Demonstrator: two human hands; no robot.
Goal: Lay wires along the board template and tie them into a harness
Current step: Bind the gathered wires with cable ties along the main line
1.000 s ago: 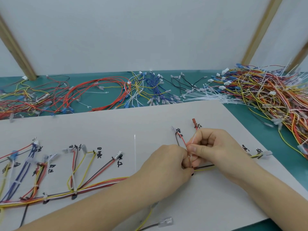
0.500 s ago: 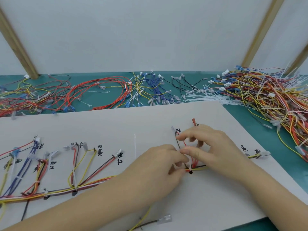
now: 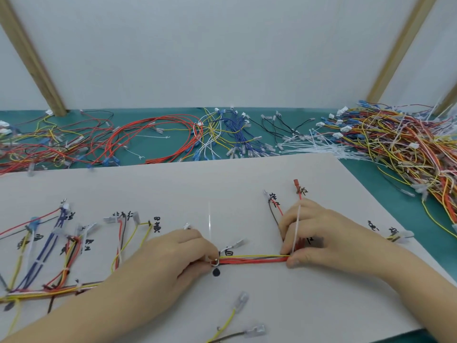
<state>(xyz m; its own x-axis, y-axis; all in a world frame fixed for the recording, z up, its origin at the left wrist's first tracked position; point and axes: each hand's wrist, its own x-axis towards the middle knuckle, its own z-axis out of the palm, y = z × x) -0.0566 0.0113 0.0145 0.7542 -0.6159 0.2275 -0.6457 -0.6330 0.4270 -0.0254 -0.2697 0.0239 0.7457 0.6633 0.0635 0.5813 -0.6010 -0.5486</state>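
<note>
Left hand: our left hand [image 3: 183, 253] has slid away from the right hand along the board; its fingers now pinch the wire bundle [image 3: 254, 259] at a small tie loop [image 3: 214, 262], just above a black dot [image 3: 217, 272] drawn on the board.
Right hand: our right hand [image 3: 321, 238] presses the other end of the bundle down with thumb and fingers curled over it, where half a second ago both hands were bunched together at this spot.
Cable tie: a white tie [image 3: 296, 229] stands up between the right fingers, apparently wrapped at the branch point; we cannot tell whether it is pulled tight.
Bundle: red, yellow and dark wires now lie stretched straight between the two hands, along the trunk line of the white board [image 3: 247, 184].
Branches: a brown-and-red pair and a red wire with a red end piece [image 3: 296, 182] run up from the right hand to handwritten marks.
Meaning: we judge this stretch is being smoothed into place, with the tie at the left hand likely next to be tightened.
Elsewhere: loose wires [image 3: 158, 139] and spare ties [image 3: 319, 147] lie on the green worktop [image 3: 400, 206] beyond the board.
</note>
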